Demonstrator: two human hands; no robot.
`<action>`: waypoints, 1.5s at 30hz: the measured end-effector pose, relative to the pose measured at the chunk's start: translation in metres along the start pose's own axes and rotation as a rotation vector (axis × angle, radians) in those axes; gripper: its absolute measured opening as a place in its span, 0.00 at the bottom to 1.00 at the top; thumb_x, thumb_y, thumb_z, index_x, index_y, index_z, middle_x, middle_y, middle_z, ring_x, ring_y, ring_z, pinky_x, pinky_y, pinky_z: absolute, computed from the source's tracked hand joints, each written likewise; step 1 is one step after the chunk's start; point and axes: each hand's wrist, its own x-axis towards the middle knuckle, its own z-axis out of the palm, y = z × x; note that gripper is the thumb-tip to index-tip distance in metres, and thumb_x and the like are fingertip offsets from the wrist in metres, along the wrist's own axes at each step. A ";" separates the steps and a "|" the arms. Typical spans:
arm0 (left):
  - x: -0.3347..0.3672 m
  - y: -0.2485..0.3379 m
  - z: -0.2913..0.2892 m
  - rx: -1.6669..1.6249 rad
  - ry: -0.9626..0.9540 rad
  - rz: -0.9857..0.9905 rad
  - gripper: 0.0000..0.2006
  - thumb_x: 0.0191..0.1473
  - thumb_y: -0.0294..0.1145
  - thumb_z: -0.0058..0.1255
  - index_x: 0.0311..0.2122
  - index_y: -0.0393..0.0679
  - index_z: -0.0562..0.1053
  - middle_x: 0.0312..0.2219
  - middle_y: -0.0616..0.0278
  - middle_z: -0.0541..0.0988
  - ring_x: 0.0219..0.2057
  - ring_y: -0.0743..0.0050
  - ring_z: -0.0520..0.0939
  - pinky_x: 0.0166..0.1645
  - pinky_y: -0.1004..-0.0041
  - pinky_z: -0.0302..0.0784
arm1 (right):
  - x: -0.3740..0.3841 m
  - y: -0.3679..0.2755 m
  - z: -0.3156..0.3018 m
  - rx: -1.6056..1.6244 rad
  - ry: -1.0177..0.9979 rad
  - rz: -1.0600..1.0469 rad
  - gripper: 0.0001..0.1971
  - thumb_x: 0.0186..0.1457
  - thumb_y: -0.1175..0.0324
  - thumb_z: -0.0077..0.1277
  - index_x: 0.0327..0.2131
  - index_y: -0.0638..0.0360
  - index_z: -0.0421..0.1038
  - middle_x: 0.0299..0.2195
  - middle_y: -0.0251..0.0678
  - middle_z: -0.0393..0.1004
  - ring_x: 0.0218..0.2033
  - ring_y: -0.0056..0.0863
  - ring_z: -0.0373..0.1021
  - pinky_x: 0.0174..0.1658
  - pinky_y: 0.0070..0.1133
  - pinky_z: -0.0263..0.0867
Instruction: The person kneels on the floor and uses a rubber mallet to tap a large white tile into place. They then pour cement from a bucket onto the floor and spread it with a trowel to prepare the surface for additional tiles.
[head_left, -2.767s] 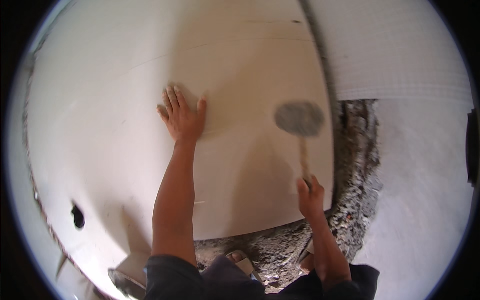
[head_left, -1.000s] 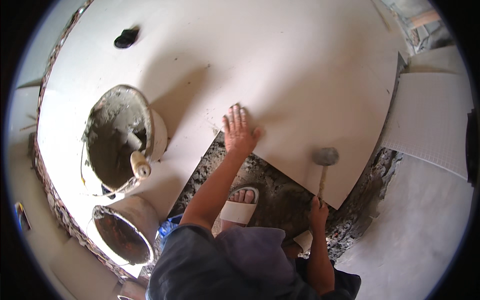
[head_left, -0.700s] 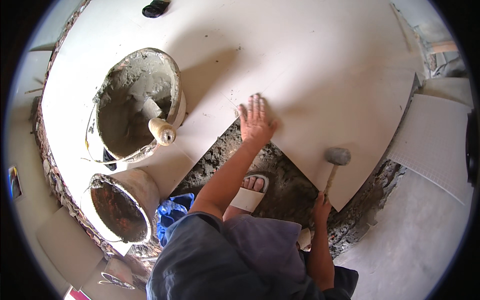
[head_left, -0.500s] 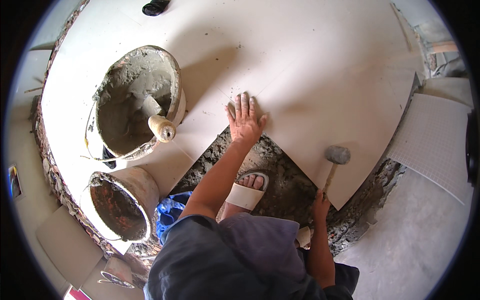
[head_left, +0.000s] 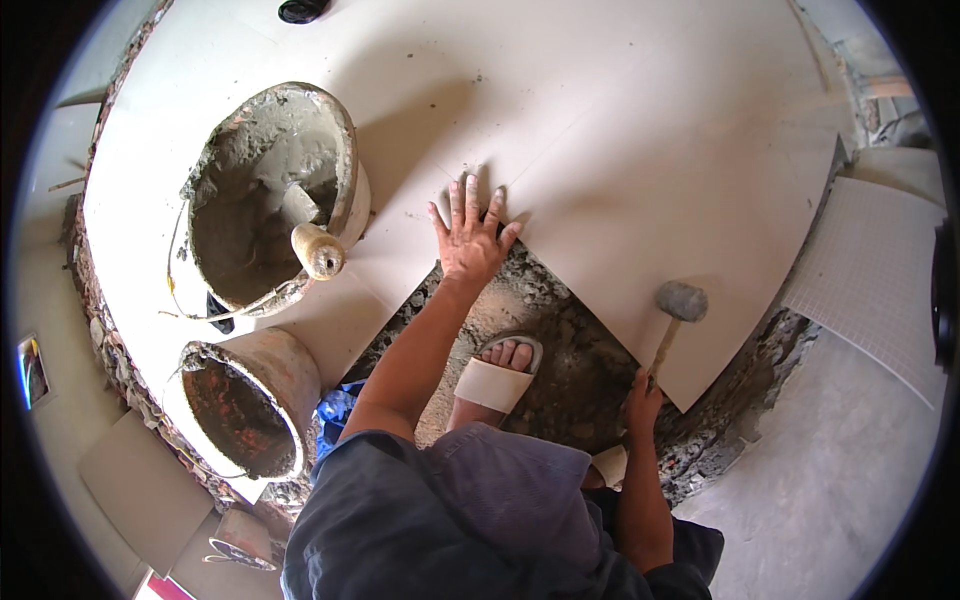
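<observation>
My left hand [head_left: 473, 238] lies flat with fingers spread on the pale floor tiles [head_left: 600, 200], at the corner where they meet bare mortar. Low on the right, my right hand [head_left: 642, 403] is closed around the wooden handle of a mallet [head_left: 682, 301] with a grey head. The mallet's head is over the right-hand tile, close to its surface; I cannot tell whether it touches. Left of my left hand stands a bucket [head_left: 357, 185] of wet grey mortar, with a trowel [head_left: 318, 251] resting in it, its wooden handle toward me.
A second, dirty bucket [head_left: 300, 375] stands nearer, beside blue cloth [head_left: 335, 415]. My sandalled foot [head_left: 497, 380] is on the rough mortar bed [head_left: 575, 370]. Rubble [head_left: 740, 440] runs along the tile edge at right, and a white gridded sheet [head_left: 870, 280] lies beyond it.
My left hand has shifted slightly left with its fingers spread wider. The mallet stays in my right hand, nearly in the same place. The view has moved a little.
</observation>
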 end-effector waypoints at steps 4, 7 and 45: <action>-0.008 0.004 -0.006 -0.006 -0.052 -0.002 0.31 0.60 0.64 0.25 0.66 0.65 0.53 0.68 0.55 0.41 0.68 0.52 0.38 0.65 0.40 0.24 | -0.007 -0.014 0.004 0.065 -0.008 0.123 0.27 0.60 0.50 0.47 0.44 0.72 0.67 0.21 0.32 0.65 0.19 0.20 0.61 0.23 0.23 0.59; -0.012 0.003 -0.009 -0.028 -0.029 0.000 0.31 0.60 0.63 0.27 0.65 0.65 0.53 0.68 0.55 0.41 0.68 0.51 0.38 0.65 0.39 0.25 | -0.010 -0.022 0.006 0.107 -0.014 0.093 0.26 0.60 0.50 0.47 0.42 0.71 0.68 0.19 0.28 0.62 0.16 0.17 0.58 0.19 0.21 0.55; 0.109 0.112 -0.002 -0.072 -0.054 0.202 0.48 0.56 0.70 0.26 0.66 0.33 0.43 0.67 0.48 0.40 0.69 0.57 0.36 0.68 0.50 0.27 | 0.119 -0.243 0.072 -0.157 -0.015 -0.659 0.15 0.59 0.60 0.48 0.35 0.65 0.66 0.18 0.45 0.71 0.20 0.44 0.71 0.26 0.30 0.66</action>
